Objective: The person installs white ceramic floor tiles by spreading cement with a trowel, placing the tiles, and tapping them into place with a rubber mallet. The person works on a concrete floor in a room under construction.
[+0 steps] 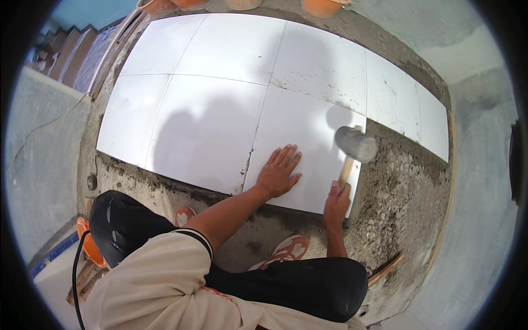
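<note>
My left hand [279, 172] lies flat on a large white floor tile [308, 129], fingers spread toward the far side. In my right hand [336, 204] is the wooden handle of a rubber mallet [356, 144], gripped low. The mallet's dark grey head is slightly blurred and hangs over the right edge of the same tile, its round shadow falling just beyond on the white surface. Whether the head touches the tile I cannot tell. Other white tiles adjoin this one on the left and along the far side, with thin joints between them.
Rough grey mortar [396, 187] spreads to the right of the tile. Several orange buckets [322, 6] stand along the far edge. Bare walls [478, 165] rise at the right and left. A wooden strip [386, 269] lies near my right knee, and an orange container [91, 242] sits at the left.
</note>
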Available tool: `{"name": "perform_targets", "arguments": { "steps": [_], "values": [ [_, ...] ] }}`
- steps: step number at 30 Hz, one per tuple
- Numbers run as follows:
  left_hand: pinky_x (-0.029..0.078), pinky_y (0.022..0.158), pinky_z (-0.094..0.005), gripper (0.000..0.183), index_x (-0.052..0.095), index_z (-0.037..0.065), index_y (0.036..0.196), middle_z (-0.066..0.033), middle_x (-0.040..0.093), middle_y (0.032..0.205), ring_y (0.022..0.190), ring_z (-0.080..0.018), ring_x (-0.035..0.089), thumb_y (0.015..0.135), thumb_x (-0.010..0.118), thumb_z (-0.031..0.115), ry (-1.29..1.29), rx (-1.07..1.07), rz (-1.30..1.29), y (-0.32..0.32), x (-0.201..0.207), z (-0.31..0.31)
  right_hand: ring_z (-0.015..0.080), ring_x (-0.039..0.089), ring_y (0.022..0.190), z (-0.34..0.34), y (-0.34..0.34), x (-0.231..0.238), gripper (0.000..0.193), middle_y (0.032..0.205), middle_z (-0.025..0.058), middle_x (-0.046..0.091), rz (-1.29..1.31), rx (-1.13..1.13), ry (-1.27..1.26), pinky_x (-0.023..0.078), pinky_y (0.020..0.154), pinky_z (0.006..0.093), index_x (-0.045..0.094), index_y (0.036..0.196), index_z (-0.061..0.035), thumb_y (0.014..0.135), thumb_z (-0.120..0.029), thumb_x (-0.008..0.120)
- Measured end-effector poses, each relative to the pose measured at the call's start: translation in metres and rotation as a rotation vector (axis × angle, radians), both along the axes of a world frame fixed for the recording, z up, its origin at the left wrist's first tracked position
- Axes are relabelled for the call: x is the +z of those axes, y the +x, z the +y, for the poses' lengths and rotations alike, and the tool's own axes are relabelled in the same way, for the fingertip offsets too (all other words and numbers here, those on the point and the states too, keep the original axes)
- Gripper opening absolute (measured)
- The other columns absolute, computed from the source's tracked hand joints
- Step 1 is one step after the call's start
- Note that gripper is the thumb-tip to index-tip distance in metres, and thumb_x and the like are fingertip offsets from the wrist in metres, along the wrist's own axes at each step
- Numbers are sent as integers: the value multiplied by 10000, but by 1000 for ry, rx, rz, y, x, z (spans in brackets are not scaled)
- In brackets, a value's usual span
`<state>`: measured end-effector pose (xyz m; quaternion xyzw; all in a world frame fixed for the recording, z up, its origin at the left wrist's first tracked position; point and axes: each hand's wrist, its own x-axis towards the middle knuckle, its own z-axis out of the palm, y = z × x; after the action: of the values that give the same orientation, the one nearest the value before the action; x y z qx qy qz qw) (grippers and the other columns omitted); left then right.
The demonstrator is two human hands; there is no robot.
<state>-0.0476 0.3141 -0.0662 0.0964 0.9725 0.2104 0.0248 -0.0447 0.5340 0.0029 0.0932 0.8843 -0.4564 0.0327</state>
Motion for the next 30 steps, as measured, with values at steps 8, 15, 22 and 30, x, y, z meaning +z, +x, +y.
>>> {"name": "perform_targets", "arguments": {
  "steps": [8, 15, 22, 30],
  "values": [
    [182, 1323, -489, 695, 389, 135, 1643, -172, 267, 1735, 1620, -323, 221, 1071, 513, 510, 76, -15, 95, -17, 3, 4, 475, 697, 815, -1, -26, -44, 405, 847, 262, 698, 212, 20, 213, 517, 738, 542, 546, 1174, 67, 1116, -332, 516],
    [187, 1321, -489, 695, 390, 149, 1645, -169, 268, 1737, 1624, -317, 212, 1071, 512, 521, 63, -4, 80, -17, 0, 1, 384, 670, 644, -13, -49, -24, 371, 726, 201, 651, 271, -58, -97, 488, 593, 488, 546, 1007, 25, 1117, -328, 509],
    [171, 1325, -481, 684, 390, 146, 1644, -171, 256, 1742, 1630, -316, 195, 1074, 510, 505, 90, 4, 57, -15, -4, -3, 527, 715, 909, -13, -60, -10, 378, 922, 332, 712, 62, 40, 25, 548, 749, 544, 556, 1112, 46, 1115, -329, 510],
    [177, 1325, -483, 679, 382, 107, 1640, -180, 261, 1738, 1626, -325, 210, 1081, 512, 471, 106, -9, 69, -13, 0, -7, 418, 734, 772, -35, -69, 16, 332, 864, 259, 721, 82, 120, 93, 555, 694, 494, 583, 1143, 30, 1098, -299, 571]
  ]
}}
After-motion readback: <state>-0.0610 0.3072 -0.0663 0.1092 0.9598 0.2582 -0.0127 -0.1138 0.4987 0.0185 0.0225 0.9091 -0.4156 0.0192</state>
